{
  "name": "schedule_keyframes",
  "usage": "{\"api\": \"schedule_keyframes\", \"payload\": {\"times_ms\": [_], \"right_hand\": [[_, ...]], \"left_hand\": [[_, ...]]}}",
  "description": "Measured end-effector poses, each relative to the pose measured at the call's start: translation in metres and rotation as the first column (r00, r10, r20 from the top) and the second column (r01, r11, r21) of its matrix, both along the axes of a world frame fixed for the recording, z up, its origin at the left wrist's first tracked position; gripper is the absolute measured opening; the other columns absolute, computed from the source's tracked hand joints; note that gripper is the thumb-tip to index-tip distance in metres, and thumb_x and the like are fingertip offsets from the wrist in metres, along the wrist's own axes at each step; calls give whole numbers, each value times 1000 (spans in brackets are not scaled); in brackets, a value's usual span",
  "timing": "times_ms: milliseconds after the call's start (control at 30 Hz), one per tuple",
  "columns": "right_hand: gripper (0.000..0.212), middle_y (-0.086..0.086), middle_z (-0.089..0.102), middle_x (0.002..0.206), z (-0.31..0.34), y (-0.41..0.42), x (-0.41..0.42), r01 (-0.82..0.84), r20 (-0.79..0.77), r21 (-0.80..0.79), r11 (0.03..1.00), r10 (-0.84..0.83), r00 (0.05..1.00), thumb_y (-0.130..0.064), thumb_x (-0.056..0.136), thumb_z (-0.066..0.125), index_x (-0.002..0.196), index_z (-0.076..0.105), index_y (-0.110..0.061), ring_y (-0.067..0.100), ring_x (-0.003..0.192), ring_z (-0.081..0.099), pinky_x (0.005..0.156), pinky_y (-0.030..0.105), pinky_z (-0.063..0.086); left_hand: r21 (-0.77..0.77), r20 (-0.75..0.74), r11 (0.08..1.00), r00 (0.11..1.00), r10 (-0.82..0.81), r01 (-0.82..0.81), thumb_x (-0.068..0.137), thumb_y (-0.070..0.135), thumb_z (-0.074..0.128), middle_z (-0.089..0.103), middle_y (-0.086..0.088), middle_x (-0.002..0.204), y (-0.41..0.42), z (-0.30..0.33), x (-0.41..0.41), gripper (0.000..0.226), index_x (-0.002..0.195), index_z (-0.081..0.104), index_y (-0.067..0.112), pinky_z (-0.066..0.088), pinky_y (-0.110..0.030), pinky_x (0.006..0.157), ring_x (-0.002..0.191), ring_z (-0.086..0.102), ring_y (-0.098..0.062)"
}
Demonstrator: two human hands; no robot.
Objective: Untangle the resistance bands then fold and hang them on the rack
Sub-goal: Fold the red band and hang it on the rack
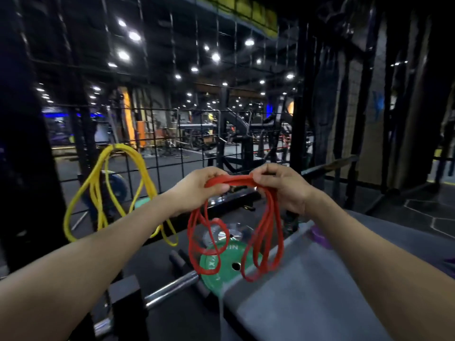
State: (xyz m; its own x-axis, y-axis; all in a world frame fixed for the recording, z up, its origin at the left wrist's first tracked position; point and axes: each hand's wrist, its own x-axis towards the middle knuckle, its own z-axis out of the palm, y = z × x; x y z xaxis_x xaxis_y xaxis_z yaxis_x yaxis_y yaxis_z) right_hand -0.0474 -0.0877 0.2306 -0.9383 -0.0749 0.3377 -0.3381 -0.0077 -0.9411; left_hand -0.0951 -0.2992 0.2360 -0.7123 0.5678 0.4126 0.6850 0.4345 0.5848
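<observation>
Hands grip the red band [236, 181] at frame centre: L hand [197, 190] at about 9 o'clock of the bunch, R hand [283, 187] at 3 o'clock. Both have fingers curled over the top of the gathered strands w/ thumbs underneath, so each hand is closed round the band. Short bunched stretch runs roughly level between the two fists. From it the rest of the band hangs toward 6 o'clock in several loose loops, one cluster under the L hand, one under the R, not touching anything as far as can be told.

Below the loops, at 6 o'clock, a green weight plate [209, 260] lies flat, w/ a steel bar end [172, 286] at its 8 o'clock. Grey padded bench surface [320, 279] sits at 4 o'clock of the plate.

Out at 9 o'clock of the hands, a yellow band [98, 193] hangs in long loops from the black wire-grid rack [172, 134], hooked at its top. Gym floor and machines show through the grid, blurred.
</observation>
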Motion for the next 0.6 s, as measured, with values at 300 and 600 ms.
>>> {"api": "schedule_keyframes", "payload": {"times_ms": [300, 600], "right_hand": [[17, 1, 66, 73, 43, -34, -58, -145, -191, -148, 978, 115, 975, 8, 83, 57, 88, 64, -8, 11, 65, 63, 63, 19, 52], [14, 6, 63, 75, 95, -74, -132, -19, -218, -239, 971, -35, 975, 4, 87, 57, 91, 65, -6, 4, 54, 64, 53, 14, 50]], "left_hand": [[511, 23, 848, 988, 155, -145, 92, 21, 56, 55, 7, 71, -23, 36, -15, 17, 108, 63, 19, 44, -24, 62, 58, 48, -7], [683, -9, 664, 906, 422, -303, 90, 26, 60, 62, -3, 83, -17, 90, -75, 9, 89, 54, 19, 43, -31, 60, 65, 50, -15]]}}
